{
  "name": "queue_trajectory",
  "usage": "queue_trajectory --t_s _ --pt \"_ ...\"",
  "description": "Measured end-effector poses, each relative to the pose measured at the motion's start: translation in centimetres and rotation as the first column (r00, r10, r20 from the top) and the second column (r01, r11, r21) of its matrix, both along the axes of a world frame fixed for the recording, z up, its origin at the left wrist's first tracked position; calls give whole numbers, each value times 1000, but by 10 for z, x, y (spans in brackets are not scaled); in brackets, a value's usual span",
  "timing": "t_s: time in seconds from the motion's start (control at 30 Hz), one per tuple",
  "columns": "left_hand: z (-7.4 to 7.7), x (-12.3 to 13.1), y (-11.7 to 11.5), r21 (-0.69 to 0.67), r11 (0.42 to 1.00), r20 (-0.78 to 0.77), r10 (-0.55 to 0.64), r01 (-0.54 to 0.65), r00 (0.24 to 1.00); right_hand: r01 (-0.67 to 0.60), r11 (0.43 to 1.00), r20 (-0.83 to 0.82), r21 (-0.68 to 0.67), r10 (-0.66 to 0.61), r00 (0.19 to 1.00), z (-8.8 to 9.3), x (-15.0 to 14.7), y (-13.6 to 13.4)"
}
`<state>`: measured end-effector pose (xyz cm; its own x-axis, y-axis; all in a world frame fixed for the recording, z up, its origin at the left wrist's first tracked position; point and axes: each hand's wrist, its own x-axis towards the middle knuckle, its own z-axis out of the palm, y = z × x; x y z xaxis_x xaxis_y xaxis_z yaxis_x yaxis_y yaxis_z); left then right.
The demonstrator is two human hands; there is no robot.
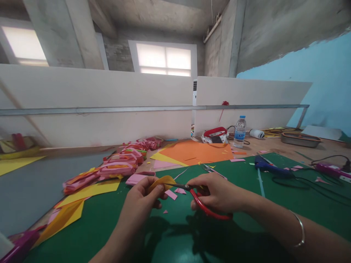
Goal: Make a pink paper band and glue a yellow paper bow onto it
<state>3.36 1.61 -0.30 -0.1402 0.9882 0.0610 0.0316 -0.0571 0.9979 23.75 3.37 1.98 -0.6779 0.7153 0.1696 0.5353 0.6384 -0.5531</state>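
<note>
Between the fingers and thumb of my left hand (146, 195) is a small folded piece of yellow paper (166, 179). My right hand (215, 191) grips a pair of scissors (204, 206) with red handles and dark blades. The blades point left and reach the paper's lower edge; whether they are cutting into it I cannot tell. Both hands are raised over a green cutting mat (175, 233). Pink paper scraps (171, 194) lie on the mat just beyond and below the blades.
Folded pink and orange paper bundles (117, 164) line the left side, beside yellow sheets (90, 191). Orange paper (197, 151) lies behind the hands. A water bottle (240, 133) stands at the back. To the right are a blue glue gun (271, 168), its cord, and a metal tray (301, 140).
</note>
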Motion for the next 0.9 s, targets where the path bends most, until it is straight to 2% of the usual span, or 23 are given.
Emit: queue_trajectory --t_s 0.3,0.9 --pt "-1 0 0 27 1000 -18 9 -8 1000 -3 999 -13 -45 3 1000 0 0 -1" --pt "2 0 -1 23 1000 -23 18 -17 1000 -6 999 -10 -53 5 1000 2 0 0"
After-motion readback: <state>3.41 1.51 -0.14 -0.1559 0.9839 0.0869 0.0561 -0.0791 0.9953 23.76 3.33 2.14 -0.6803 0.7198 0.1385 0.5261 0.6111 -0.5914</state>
